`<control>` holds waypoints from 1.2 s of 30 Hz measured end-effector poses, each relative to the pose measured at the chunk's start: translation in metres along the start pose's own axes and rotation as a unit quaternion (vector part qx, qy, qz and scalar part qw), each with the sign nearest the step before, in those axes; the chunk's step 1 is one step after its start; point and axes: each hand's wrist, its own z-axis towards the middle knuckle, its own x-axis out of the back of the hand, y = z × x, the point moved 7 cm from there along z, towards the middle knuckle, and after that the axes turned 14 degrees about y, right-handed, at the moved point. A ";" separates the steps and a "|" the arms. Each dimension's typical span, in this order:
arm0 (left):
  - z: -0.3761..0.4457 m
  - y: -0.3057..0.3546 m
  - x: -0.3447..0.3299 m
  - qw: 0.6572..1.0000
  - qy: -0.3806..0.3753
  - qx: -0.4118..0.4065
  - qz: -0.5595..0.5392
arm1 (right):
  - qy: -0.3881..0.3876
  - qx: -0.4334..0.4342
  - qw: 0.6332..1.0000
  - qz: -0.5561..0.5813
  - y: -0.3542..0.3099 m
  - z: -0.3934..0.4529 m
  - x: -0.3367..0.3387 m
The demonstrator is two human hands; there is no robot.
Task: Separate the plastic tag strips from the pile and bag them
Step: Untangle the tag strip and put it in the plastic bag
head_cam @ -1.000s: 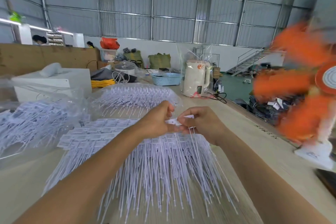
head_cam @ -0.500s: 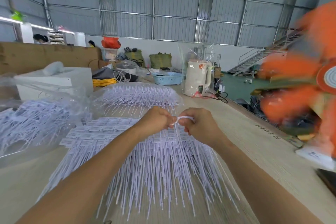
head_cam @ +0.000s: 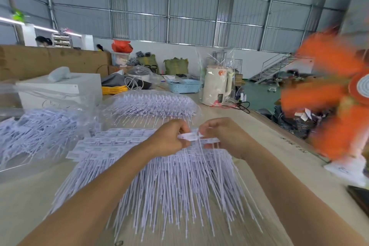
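2 hands meet above the far edge of the pile: the left hand [head_cam: 169,139] and the right hand [head_cam: 225,136] each have curled fingers pinching an end of one tag strip [head_cam: 189,136], its white label end held between them and its thin tails hanging down onto the pile of tag strips [head_cam: 163,181] below. The step in hand looks like peeling this strip free of its neighbours. To do it well, the pinch should probably stay on the flat label end, not the tails, and the pull should run along the tails, since these lie fanned toward the person and would likely snag or drag others out if tugged sideways. A light shake may drop any strip riding along. Just left of the left hand, more label ends [head_cam: 111,142] lie in flat rows on the wooden table [head_cam: 279,156]. Beyond the hands sits a filled clear bag [head_cam: 151,104] of strips, and another clear bag [head_cam: 36,126] lies at the left; which is the one being filled I cannot tell. At the right an orange fan [head_cam: 327,94] spins, blurred, and its draught could disturb loose strips.
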 end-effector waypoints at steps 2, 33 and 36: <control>0.001 0.002 0.003 0.999 0.026 -0.025 0.029 | -0.009 0.036 0.998 -0.055 -0.003 -0.003 -0.017; -0.004 -0.026 0.027 0.978 0.013 0.162 -0.128 | 0.127 0.173 0.972 -0.092 -0.003 0.028 -0.001; -0.007 -0.025 0.036 0.988 -0.003 0.130 -0.087 | 0.156 0.081 0.984 -0.001 0.012 0.037 0.026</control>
